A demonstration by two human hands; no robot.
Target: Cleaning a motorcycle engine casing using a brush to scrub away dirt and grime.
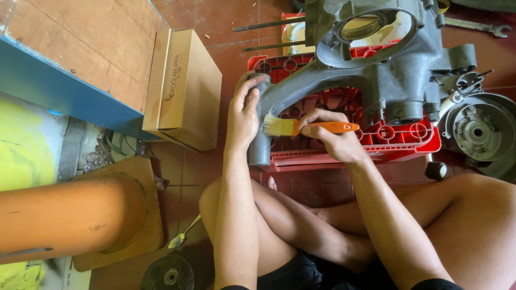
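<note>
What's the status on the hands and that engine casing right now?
Left hand gripping grey engine casing arm. Right hand holding orange-handled brush, bristles on casing. Casing rests on red crate. Nothing in the way.

- Only one real package I can spot from my feed: a flat cardboard box (185,88), plain brown, rectangular, lying on the red floor tiles (226,21) left of centre.
- It sits with its long side running away from me, tucked right against the blue-edged wooden board (80,59) on its left.
- To its right it's just beside the red plastic crate (398,142), with a narrow strip of floor between them.
- There's dark print running lengthwise along the top face near the left edge, with a small logo mark next to it. The rest of the top is bare brown card.
- No screens or signs anywhere that I can see.
</note>
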